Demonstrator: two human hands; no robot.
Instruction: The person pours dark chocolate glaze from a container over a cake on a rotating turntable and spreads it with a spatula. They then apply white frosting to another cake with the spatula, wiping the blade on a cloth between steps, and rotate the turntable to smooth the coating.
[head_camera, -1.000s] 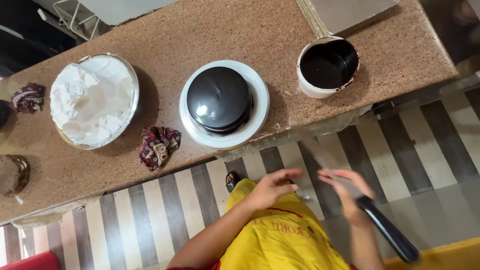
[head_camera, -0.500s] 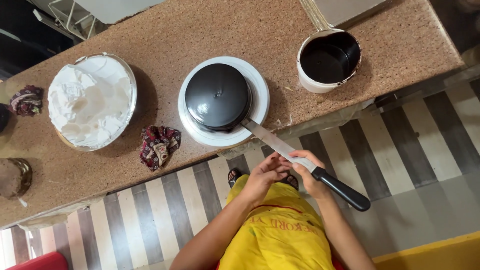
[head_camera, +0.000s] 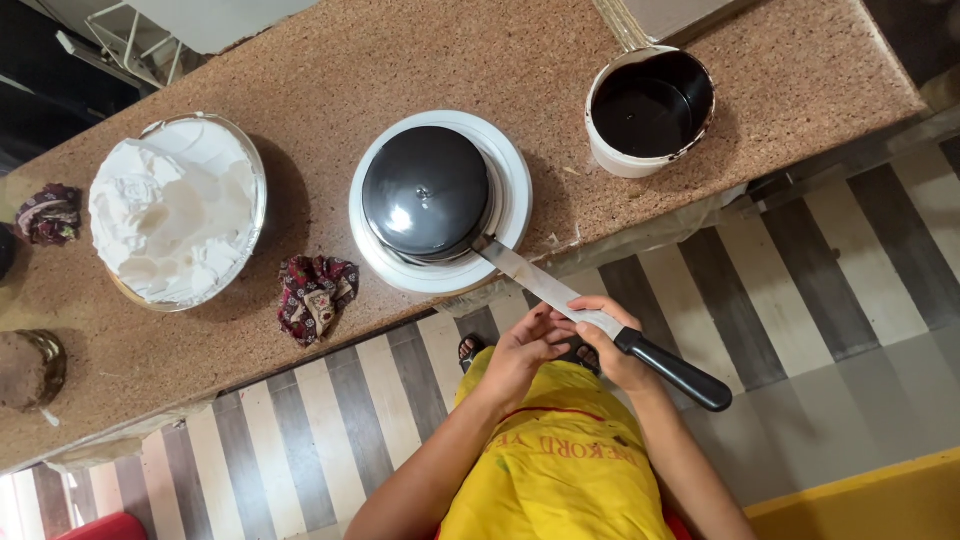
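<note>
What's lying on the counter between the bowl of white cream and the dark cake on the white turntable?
In the head view, a crumpled patterned cloth lies on the counter between the cream bowl and the dark cake, toward the near edge.
</note>
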